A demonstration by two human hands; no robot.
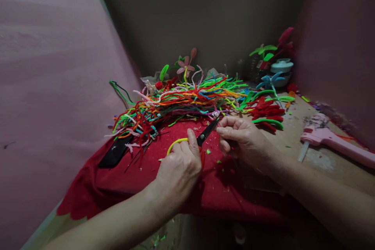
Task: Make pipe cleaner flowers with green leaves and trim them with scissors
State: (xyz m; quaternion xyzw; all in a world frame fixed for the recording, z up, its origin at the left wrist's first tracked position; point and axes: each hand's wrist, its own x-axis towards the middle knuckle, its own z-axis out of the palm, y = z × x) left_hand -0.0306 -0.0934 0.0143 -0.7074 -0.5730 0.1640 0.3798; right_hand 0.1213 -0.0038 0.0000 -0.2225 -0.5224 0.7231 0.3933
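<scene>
My left hand (180, 166) is closed round the handles of a pair of scissors (208, 131), which have a yellow and a red loop and dark blades. The blades point up and to the right, with their tips beside the fingers of my right hand (238, 134). Those fingers are pinched together; whatever lies between them is too small to make out. Just beyond both hands spreads a large heap of coloured pipe cleaners (187, 99), in red, green, orange, white and blue.
A red cloth (175, 187) with small scraps covers the table front. At left lies a black phone-like object (115, 152). A pink glue gun (331, 136) rests at right near red fuzzy petals (268, 113). Pipe-cleaner flowers (186, 65) and a pale blue lidded jar (281, 66) stand behind.
</scene>
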